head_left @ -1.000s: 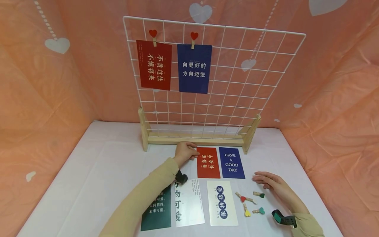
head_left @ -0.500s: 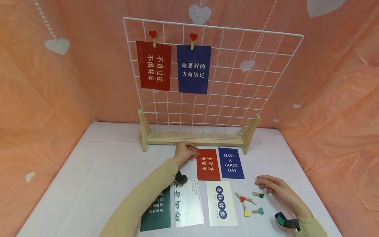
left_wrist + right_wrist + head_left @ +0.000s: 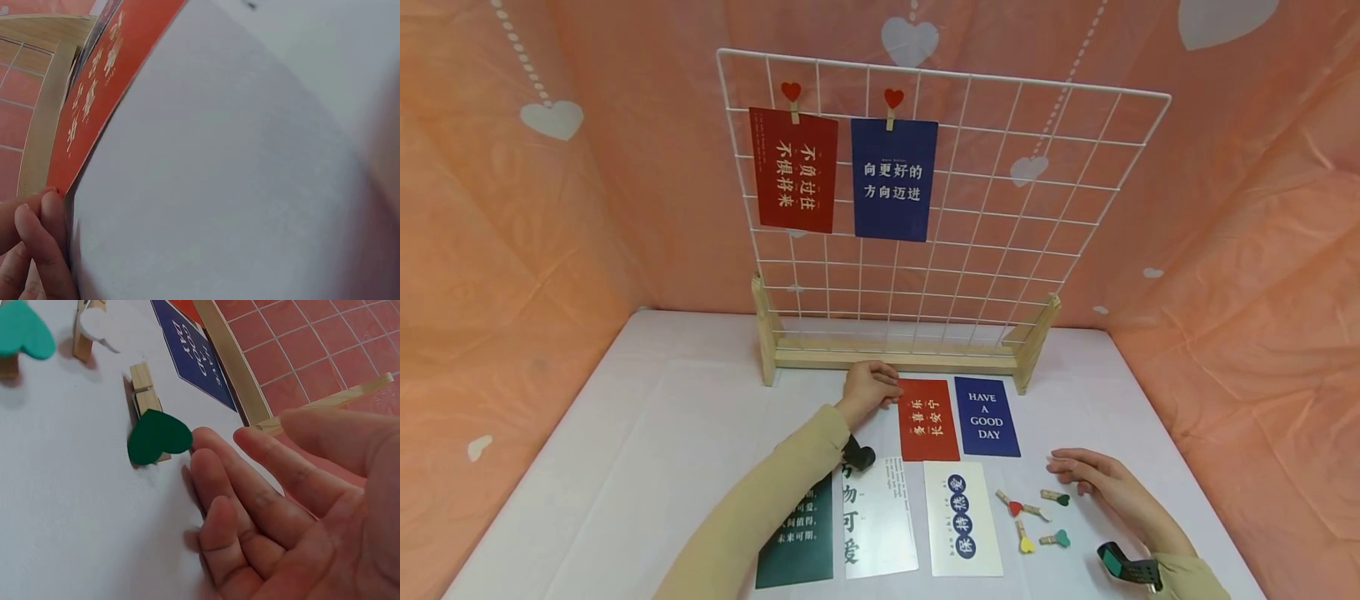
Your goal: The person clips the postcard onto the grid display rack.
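Observation:
My left hand (image 3: 871, 392) pinches the upper left corner of a red postcard (image 3: 928, 421) with white lettering, which lies on the table in front of the wire grid. In the left wrist view, the fingertips (image 3: 50, 200) meet at that card's corner. My right hand (image 3: 1097, 475) is held low at the right, fingers relaxed and holding nothing. Nearest to it lies a wooden clothespin with a dark green heart (image 3: 159, 437), just off the fingertips in the right wrist view. A blue "HAVE A GOOD DAY" card (image 3: 987, 417) lies beside the red one.
A white wire grid (image 3: 1000, 208) on a wooden stand (image 3: 895, 360) holds a red card (image 3: 793, 171) and a blue card (image 3: 895, 179) under red-heart clothespins. White cards (image 3: 964, 517) and a dark green card (image 3: 797, 542) lie in front. Several heart clothespins (image 3: 1025, 537) lie at right.
The red postcard has slid slightly toward me at my left fingertips. My right hand has shifted a little down and to the right. The view has also tilted slightly.

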The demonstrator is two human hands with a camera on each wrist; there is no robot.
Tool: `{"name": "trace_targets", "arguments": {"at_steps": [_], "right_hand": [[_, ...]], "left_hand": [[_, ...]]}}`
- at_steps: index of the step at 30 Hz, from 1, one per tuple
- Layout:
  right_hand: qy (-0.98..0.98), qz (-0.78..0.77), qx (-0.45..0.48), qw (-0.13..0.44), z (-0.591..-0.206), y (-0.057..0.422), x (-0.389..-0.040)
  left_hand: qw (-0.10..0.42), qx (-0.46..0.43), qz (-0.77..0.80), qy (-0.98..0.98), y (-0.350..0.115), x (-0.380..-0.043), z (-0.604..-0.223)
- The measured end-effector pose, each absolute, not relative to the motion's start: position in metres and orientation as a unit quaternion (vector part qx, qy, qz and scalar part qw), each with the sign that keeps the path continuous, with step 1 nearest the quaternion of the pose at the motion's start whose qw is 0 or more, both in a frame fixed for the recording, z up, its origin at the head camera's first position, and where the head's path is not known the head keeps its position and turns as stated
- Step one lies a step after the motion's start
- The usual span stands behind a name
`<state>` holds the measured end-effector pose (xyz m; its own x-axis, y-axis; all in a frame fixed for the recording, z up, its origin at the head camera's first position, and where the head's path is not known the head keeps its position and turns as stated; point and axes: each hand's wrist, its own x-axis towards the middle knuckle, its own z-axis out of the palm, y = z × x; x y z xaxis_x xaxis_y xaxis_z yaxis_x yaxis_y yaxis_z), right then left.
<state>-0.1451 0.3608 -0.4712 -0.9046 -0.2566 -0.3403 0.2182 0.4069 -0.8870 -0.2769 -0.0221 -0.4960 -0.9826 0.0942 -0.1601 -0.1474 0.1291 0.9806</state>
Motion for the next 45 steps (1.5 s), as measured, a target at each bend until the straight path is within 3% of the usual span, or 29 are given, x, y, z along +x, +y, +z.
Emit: {"name": "trace_targets", "arguments": {"at_steps": [22,30,45], "right_hand": [[0.812,-0.524,-0.054,0.252,-0.4763,0.3689,-0.1424],[0.811,-0.524,-0.075,0.249,-0.4777,0.3681,-0.1411],[0.855,-0.462,-0.084,0.219,-0.4791,0.3643,-0.1388]], "left_hand": [[0.111,0.002,0.701,0.704,-0.026,-0.2765,-0.4883],[0.085,0.036,0.676,0.731,-0.0279,-0.2815,-0.4916],[0.134,0.026,0.728,0.672,-0.0304,-0.2805,-0.491]]}}
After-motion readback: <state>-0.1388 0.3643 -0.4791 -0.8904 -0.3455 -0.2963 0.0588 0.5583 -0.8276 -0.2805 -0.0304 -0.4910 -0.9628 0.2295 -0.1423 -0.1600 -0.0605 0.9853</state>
